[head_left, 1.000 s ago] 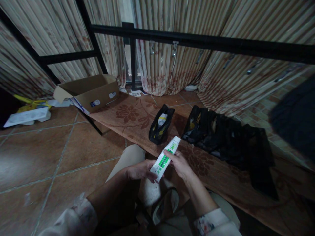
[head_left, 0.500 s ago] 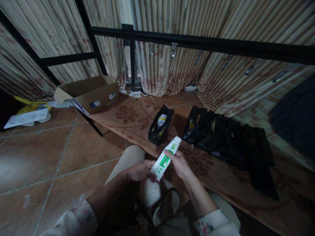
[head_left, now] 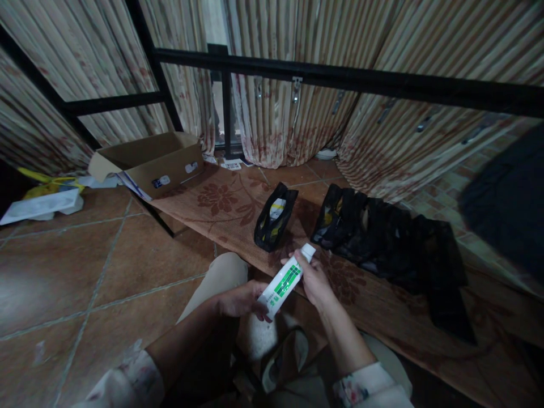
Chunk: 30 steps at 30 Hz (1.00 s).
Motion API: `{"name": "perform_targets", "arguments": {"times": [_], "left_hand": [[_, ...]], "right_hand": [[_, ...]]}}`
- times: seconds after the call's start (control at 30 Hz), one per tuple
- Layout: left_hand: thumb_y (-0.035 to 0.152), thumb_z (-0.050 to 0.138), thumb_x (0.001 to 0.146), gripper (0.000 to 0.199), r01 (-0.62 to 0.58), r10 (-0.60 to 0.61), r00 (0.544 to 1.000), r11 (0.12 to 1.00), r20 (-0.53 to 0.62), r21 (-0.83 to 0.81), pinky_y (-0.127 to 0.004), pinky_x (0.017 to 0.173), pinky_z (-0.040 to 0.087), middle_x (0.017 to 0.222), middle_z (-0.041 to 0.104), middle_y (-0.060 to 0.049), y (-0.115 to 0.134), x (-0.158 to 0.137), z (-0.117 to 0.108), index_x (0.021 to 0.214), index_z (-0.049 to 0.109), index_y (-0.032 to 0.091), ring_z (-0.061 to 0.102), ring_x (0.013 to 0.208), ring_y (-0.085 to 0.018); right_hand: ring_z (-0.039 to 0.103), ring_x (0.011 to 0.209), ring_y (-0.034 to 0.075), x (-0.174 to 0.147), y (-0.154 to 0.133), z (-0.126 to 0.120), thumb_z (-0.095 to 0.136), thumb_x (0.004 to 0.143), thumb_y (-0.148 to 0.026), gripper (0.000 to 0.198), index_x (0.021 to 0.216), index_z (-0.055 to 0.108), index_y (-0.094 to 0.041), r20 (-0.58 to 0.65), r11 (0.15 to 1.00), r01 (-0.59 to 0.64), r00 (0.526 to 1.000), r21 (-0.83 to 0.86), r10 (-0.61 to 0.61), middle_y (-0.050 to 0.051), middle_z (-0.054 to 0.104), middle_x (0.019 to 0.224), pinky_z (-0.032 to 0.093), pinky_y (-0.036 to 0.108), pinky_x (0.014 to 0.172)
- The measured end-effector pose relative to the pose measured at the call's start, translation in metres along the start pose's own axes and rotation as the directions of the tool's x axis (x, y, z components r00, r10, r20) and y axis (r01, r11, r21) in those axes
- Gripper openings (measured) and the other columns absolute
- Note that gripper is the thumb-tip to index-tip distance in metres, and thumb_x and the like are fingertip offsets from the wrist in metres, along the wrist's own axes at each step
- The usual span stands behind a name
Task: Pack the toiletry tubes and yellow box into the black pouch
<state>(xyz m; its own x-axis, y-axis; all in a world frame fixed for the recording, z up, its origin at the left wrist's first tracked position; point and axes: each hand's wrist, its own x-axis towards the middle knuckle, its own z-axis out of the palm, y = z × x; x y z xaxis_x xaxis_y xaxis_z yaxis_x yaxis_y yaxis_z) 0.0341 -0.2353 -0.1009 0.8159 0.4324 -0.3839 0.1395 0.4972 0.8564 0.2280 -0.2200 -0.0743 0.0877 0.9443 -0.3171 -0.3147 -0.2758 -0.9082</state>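
A white and green toothpaste tube [head_left: 284, 284] lies slantwise between my two hands, its white cap pointing up and to the right. My left hand [head_left: 245, 300] grips the lower, flat end. Near the cap, my right hand [head_left: 313, 277] is closed around the tube with the thumb on top. Just beyond the tube stands a small black mesh bag [head_left: 276, 218], open at the top, with a white and yellow item inside. Further right, several more black mesh bags [head_left: 382, 241] are packed in a row on the cloth-covered low table [head_left: 229, 226].
An open cardboard box [head_left: 148, 167] sits at the table's far left end. Left of it, a white foam piece [head_left: 42, 205] and yellow wrapping lie on the tiled floor [head_left: 55, 266]. Striped curtains [head_left: 289, 124] hang behind a black metal bar [head_left: 340, 78]. A dark rounded object [head_left: 505, 198] is at right.
My right hand has slid up the tube toward its cap, with the thumb now just below it. The tube has dipped slightly. The bags and box have not been moved.
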Motion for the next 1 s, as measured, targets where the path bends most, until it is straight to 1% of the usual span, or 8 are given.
{"name": "perform_targets", "arguments": {"times": [0.17,0.33,0.47,0.53,0.6,0.77,0.9,1.0], "left_hand": [[0.025,0.075,0.066,0.033,0.005,-0.005,1.0,1.0,0.014,0.018,-0.022,0.061,0.049,0.085,0.067,-0.004,0.001,0.0,0.0,0.095,0.062,0.014,0.065,0.073,-0.015],[0.025,0.077,0.064,0.034,-0.022,0.022,1.0,1.0,0.011,0.002,-0.023,0.062,0.049,0.083,0.066,-0.002,-0.001,0.001,-0.001,0.093,0.062,0.014,0.063,0.073,-0.014],[0.026,0.078,0.062,0.037,-0.019,0.019,1.0,1.0,-0.008,-0.004,-0.026,0.065,0.05,0.084,0.066,-0.003,-0.002,0.002,0.0,0.093,0.063,0.014,0.062,0.071,-0.014],[0.028,0.079,0.061,0.038,-0.015,0.015,1.0,1.0,0.001,-0.015,-0.026,0.067,0.05,0.085,0.065,-0.003,-0.002,0.002,0.0,0.093,0.063,0.014,0.062,0.073,-0.014],[0.03,0.079,0.061,0.039,-0.011,0.011,1.0,1.0,0.019,-0.025,-0.026,0.067,0.051,0.086,0.065,-0.003,-0.001,0.001,0.001,0.093,0.064,0.014,0.062,0.075,-0.015],[0.033,0.08,0.06,0.042,-0.017,0.018,0.999,0.999,0.031,-0.037,-0.03,0.072,0.052,0.088,0.065,-0.005,0.005,-0.003,0.005,0.094,0.065,0.013,0.062,0.077,-0.016],[0.033,0.081,0.06,0.043,-0.024,0.027,0.999,0.997,0.042,-0.07,-0.033,0.075,0.053,0.089,0.066,-0.005,0.007,-0.005,0.007,0.095,0.065,0.013,0.061,0.08,-0.016],[0.032,0.08,0.061,0.041,-0.027,0.03,0.998,0.998,0.055,-0.059,-0.032,0.076,0.051,0.089,0.067,-0.005,0.006,-0.004,0.005,0.095,0.066,0.013,0.061,0.079,-0.016]], "right_hand": [[0.066,0.061,0.019,0.0,0.0,0.001,0.072,0.065,-0.057,0.045,0.081,0.065,-0.015,-0.009,1.0,-0.003,1.0,0.013,0.004,0.008,0.073,0.07,0.047,0.027,0.057],[0.067,0.063,0.019,-0.001,0.001,0.002,0.072,0.064,-0.057,0.046,0.082,0.065,-0.015,-0.017,1.0,-0.011,1.0,0.011,0.011,0.008,0.073,0.072,0.047,0.027,0.059],[0.065,0.062,0.018,-0.003,-0.003,0.003,0.07,0.066,-0.058,0.049,0.091,0.065,-0.016,-0.019,1.0,0.007,1.0,0.003,-0.007,0.007,0.074,0.074,0.046,0.027,0.059],[0.064,0.062,0.017,-0.003,-0.007,0.002,0.068,0.068,-0.06,0.052,0.098,0.064,-0.017,-0.028,0.999,0.023,0.999,0.023,-0.022,0.006,0.074,0.077,0.047,0.027,0.06],[0.063,0.061,0.016,-0.002,-0.01,0.001,0.066,0.069,-0.061,0.054,0.1,0.063,-0.018,-0.032,0.998,0.027,0.999,0.049,-0.025,0.006,0.074,0.078,0.047,0.027,0.06],[0.062,0.058,0.015,-0.001,-0.01,0.0,0.067,0.068,-0.062,0.051,0.091,0.063,-0.017,-0.049,0.998,0.039,0.998,0.043,-0.037,0.007,0.074,0.076,0.045,0.025,0.055],[0.065,0.059,0.018,-0.001,-0.007,0.001,0.066,0.067,-0.064,0.05,0.085,0.063,-0.017,-0.09,0.999,0.033,0.995,0.032,-0.03,0.007,0.073,0.071,0.043,0.025,0.05],[0.066,0.061,0.019,-0.001,-0.008,0.002,0.067,0.066,-0.064,0.049,0.082,0.063,-0.017,-0.085,0.999,0.02,0.996,0.047,-0.016,0.007,0.073,0.07,0.043,0.026,0.051]]}}
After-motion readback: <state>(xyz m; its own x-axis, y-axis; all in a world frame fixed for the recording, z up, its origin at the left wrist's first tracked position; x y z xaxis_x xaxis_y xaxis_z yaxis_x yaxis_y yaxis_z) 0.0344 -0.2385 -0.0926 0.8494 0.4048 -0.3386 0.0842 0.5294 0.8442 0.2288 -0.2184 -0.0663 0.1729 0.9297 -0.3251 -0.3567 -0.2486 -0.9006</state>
